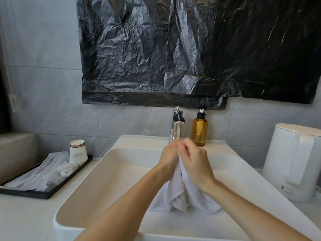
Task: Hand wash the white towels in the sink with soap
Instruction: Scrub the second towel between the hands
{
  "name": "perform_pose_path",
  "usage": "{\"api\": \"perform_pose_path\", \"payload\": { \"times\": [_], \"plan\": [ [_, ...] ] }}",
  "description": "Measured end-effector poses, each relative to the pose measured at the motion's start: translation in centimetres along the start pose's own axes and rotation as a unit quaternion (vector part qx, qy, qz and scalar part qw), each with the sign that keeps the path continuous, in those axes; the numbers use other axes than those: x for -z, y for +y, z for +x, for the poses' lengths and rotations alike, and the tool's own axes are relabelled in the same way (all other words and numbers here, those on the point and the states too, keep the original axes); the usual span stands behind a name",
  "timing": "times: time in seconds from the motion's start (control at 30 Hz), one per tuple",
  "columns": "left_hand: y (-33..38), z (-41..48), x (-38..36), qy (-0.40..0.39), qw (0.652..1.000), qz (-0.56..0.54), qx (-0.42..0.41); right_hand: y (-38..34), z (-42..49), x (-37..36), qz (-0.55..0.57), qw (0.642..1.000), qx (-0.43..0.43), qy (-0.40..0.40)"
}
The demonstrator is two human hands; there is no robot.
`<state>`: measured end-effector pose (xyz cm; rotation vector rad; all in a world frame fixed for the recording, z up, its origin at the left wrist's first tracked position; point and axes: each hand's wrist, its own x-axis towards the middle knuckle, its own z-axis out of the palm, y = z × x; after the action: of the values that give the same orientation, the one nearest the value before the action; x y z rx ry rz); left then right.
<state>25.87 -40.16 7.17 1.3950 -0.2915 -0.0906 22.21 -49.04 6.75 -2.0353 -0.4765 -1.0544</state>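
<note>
We're gripping the white towel (184,197) in the sink (104,180), left hand (169,156) and right hand (194,160) clamping together around its bunched top. It's hanging soft and limp, probably water-heavy.

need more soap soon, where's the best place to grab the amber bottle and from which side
Grip the bottle round its straight body, below the shoulder, coming from the front right. It stands upright on the sink ledge, with the tap close on its left and the wall behind; the narrow pump neck would hold worse.
</note>
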Motion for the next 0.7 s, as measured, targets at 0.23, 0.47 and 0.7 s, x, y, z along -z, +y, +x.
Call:
{"api": "perform_pose_path", "payload": {
  "times": [0.23,0.47,0.7],
  "plan": [
    [0.0,-0.5,-0.4,-0.019,1.0,-0.001,-0.002,0.7,0.5,-0.1,0.002,0.998,-0.054,0.037],
    [0.4,-0.7,-0.5,-0.02,1.0,-0.015,0.008,0.8,1.4,0.1,0.012,0.991,-0.11,0.07],
    [0.4,-0.6,-0.7,0.005,1.0,-0.021,0.017,1.3,2.2,0.1,0.018,0.984,-0.158,0.079]
  ]
}}
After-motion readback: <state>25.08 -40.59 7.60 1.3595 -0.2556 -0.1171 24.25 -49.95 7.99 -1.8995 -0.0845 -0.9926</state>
